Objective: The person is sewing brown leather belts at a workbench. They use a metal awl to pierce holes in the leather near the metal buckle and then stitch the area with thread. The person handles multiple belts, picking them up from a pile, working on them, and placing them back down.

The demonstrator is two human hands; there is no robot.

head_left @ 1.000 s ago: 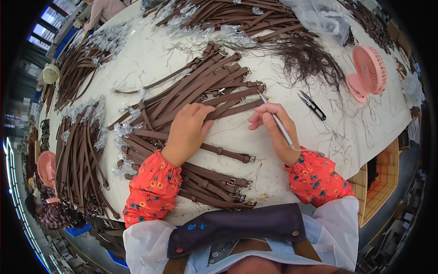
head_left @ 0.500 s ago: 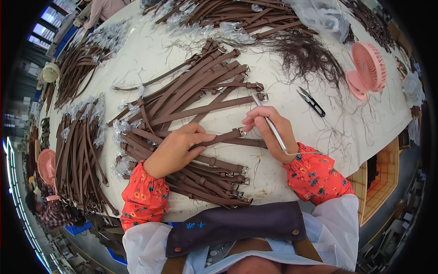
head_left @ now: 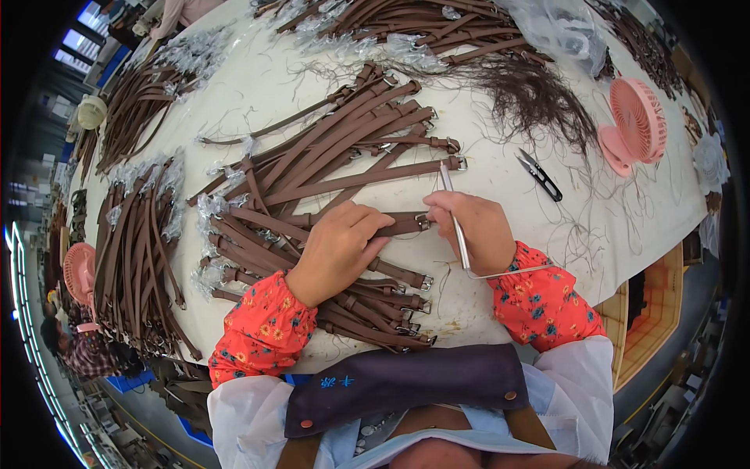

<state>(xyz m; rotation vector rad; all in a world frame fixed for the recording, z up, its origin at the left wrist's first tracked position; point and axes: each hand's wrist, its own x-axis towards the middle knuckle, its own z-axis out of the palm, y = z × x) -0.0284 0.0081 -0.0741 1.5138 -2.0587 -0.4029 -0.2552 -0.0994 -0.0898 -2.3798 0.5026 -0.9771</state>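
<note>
Between the person's two hands is a brown strap, its metal buckle pointing right, over the pale surface. The left hand has it pinched between bent fingers and thumb, a little back from the buckle. The right hand is closed around a slim silver pen-shaped tool, while its fingertips meet the buckle end of the strap; I can't tell from here whether they grip the metal. A thin cord runs from the tool's lower end toward the right sleeve, red and flowered.

Just beyond the strap, more brown straps fan out with buckles toward the right, and a nearer bunch sits on the person's side of it. Right of the strap and farther off lie dark-handled snips, then a pink fan. Well beyond the strap there's a tangle of dark threads beside another heap of straps. Well to its left lies a bundle topped with clear wrapping.
</note>
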